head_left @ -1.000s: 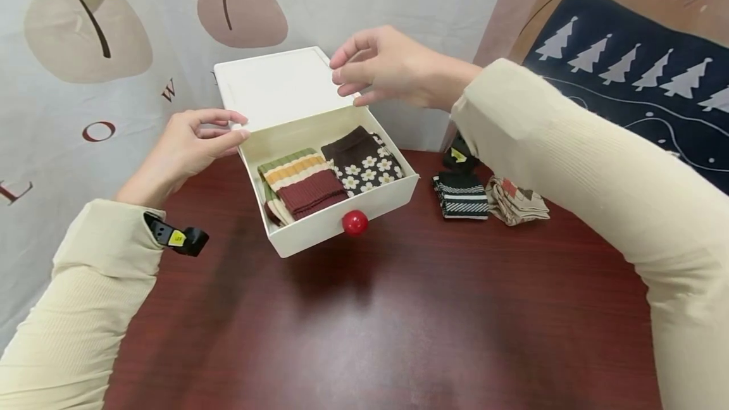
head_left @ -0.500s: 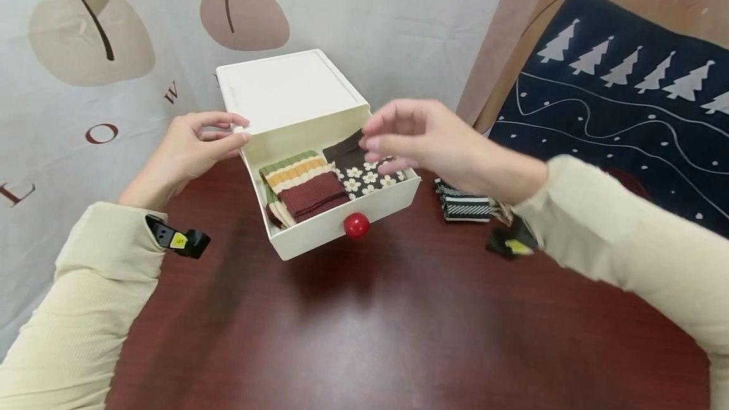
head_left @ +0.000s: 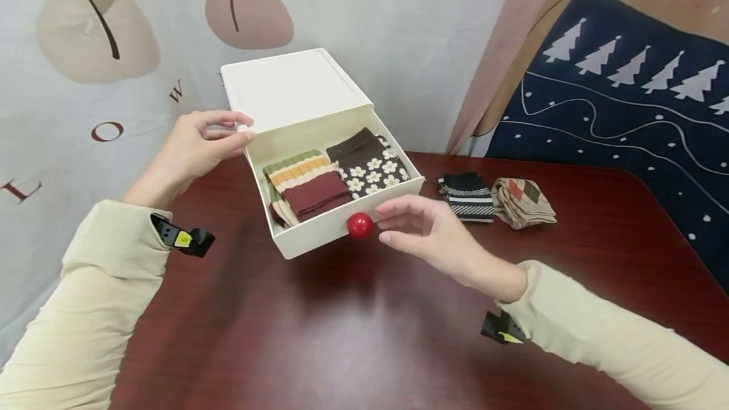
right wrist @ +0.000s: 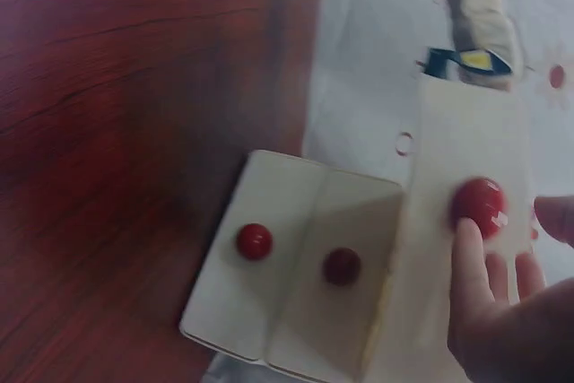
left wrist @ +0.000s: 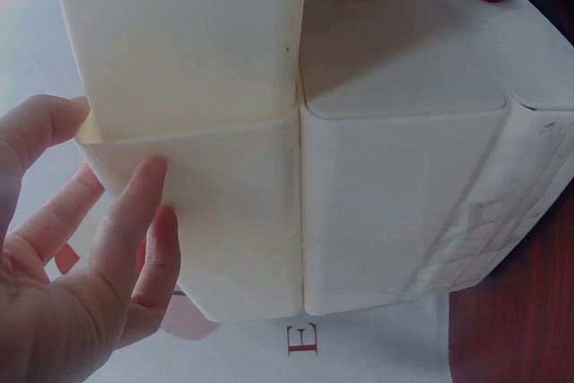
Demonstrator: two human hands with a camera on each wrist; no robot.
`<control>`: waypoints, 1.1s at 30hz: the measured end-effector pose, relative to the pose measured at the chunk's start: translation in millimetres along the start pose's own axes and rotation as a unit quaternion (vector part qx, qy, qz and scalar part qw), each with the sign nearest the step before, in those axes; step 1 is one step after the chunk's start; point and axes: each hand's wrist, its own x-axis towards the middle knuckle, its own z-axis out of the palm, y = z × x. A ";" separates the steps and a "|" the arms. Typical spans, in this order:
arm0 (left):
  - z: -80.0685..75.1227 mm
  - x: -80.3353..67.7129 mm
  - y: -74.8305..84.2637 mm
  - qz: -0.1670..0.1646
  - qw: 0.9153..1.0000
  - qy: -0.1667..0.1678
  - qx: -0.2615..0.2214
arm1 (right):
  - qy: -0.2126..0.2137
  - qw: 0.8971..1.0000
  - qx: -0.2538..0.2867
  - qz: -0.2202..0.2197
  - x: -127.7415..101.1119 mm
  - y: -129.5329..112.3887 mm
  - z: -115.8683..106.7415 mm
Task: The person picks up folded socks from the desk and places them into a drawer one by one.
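A white drawer cabinet point(head_left: 293, 84) has its top drawer point(head_left: 319, 233) pulled out. Inside lie striped socks point(head_left: 313, 185) in green, yellow, cream and maroon, beside dark floral socks point(head_left: 373, 166). My left hand point(head_left: 196, 144) is at the cabinet's front left corner. In the left wrist view, its thumb touches the front edge while fairly straight fingers rest on the side wall. My right hand point(head_left: 424, 233) is beside the drawer's round red knob point(head_left: 360, 225), with fingers relaxed and apart. In the right wrist view, one fingertip overlaps the knob; contact is unclear.
Folded black-and-white socks point(head_left: 467, 198) and beige argyle socks point(head_left: 524, 201) lie on the dark red table point(head_left: 353, 347), right of the cabinet. Two lower drawers show red knobs point(right wrist: 255, 241). A printed curtain point(head_left: 376, 11) hangs close behind the cabinet.
My right hand has moved from above the cabinet's top right, over the drawer, down to the red knob. My left hand stays at the corner. The argyle socks are in full view again.
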 end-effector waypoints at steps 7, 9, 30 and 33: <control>-0.1 0.9 -2.7 -0.007 1.000 0.003 -0.013 | 0.027 0.997 0.047 -0.056 1.8 24.8 17.7; -0.1 0.8 -2.3 -0.007 1.000 0.002 -0.017 | 0.046 0.995 0.051 -0.068 3.0 28.0 22.9; 3.1 -0.8 -2.1 -0.004 1.000 0.003 -0.017 | 0.138 0.983 0.084 -0.090 35.0 31.7 42.0; 3.1 -0.2 -1.9 -0.005 1.000 0.002 -0.020 | 0.145 0.981 0.086 -0.092 46.3 32.4 42.1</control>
